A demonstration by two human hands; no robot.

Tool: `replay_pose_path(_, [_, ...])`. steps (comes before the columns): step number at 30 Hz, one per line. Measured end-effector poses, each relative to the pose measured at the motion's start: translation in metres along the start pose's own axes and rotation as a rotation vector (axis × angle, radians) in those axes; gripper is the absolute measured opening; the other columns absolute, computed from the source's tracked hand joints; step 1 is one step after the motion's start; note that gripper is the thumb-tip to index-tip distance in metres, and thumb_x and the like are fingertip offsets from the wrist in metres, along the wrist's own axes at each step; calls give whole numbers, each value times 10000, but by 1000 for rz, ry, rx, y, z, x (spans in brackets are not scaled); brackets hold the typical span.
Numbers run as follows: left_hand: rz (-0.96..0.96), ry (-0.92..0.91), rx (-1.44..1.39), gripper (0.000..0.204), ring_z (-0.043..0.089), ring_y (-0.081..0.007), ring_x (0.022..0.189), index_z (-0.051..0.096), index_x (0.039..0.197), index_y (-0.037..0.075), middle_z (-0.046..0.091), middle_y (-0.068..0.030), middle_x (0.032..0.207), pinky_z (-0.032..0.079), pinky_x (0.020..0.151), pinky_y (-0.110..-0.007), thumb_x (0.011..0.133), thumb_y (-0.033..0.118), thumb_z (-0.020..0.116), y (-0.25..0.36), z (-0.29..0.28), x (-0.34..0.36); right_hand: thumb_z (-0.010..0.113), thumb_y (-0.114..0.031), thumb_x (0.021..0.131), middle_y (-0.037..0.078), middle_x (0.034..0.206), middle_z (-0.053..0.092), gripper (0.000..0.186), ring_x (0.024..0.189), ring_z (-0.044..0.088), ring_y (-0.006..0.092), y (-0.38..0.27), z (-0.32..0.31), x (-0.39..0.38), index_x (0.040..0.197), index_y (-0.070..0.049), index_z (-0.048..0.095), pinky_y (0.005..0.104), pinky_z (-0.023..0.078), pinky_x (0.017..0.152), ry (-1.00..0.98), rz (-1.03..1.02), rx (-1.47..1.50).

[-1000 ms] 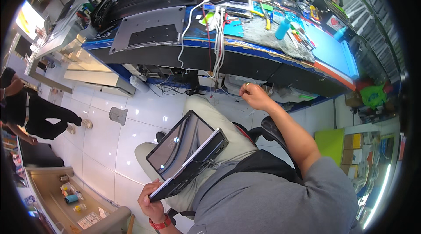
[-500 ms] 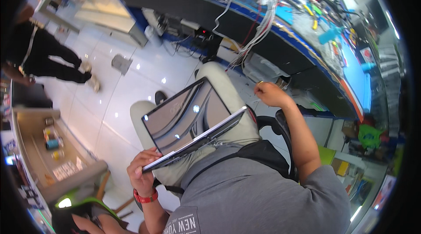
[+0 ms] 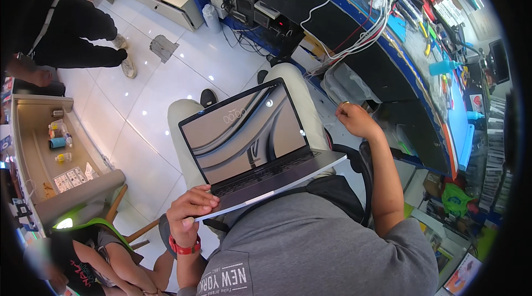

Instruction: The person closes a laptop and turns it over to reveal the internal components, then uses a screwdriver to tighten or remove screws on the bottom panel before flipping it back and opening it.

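Observation:
An open grey laptop [image 3: 249, 141] rests on my lap, its screen lit and facing me. My left hand [image 3: 191, 207], with a red band on the wrist, grips the laptop's front left corner, thumb on the deck beside the keyboard. My right hand [image 3: 354, 120] is stretched out to the right, fingers curled with a ring showing, and I see nothing in it. It hovers by the dark underside of the blue-edged workbench [image 3: 450, 129], just below a clear plastic box [image 3: 349, 82].
White and red cables [image 3: 354, 30] hang off the bench, which carries tools and a turquoise bottle [image 3: 443, 67]. A person in black [image 3: 72, 30] stands on the tiled floor at upper left. Another person [image 3: 100, 251] sits at lower left beside a grey counter [image 3: 83, 188] with small bottles.
The laptop has swung from a tilted, side-on hold to lying on my lap with the screen toward me. My left hand keeps its grip. My right hand stays by the bench.

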State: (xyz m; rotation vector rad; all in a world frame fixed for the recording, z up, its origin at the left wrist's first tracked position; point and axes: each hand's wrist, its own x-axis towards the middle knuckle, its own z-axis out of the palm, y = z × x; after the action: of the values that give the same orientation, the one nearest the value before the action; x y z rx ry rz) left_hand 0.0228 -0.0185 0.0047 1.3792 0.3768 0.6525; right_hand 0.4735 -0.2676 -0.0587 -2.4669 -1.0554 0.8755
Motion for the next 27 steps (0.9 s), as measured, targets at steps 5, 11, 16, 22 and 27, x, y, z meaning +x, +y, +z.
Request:
replay_pose_path(5, [-4,-9,-6,473,753,-375,919,799,974,24,764,-213,919,500,1052,-591,998,453,602,1,0,-5,596,-86,932,233,991,755,203,969,723,411,0,0,0,1032,32,727,463,558,866,-6,10,-8])
replay_pose_path(11, [2,-10,-21,465,753,-376,920,803,979,19,765,-218,925,501,1050,-588,997,441,609,0,0,-5,594,-75,930,236,983,753,192,964,725,406,2,2,1,1018,34,725,457,559,863,6,-6,-7])
replay_pose_path(16, [2,-24,-8,473,754,-375,933,797,1000,18,768,-218,935,502,1053,-586,1012,444,591,-1,-2,-3,613,-54,955,190,976,738,177,921,717,324,-12,1,-1,1073,42,704,414,558,829,204,-52,201])
replay_pose_path(22, [-73,19,-31,495,756,-370,982,830,975,-7,782,-226,956,465,1098,-588,954,433,604,3,-4,5,641,-121,1015,177,992,713,202,925,691,283,-89,-15,-51,1152,22,679,411,566,855,662,-624,468])
replay_pose_path(27, [-41,-33,8,473,754,-354,967,793,1019,17,770,-203,971,480,1090,-583,1032,413,534,3,-7,12,663,-180,998,187,1024,723,257,949,713,327,-124,-24,-66,1168,12,683,449,592,853,667,-894,251])
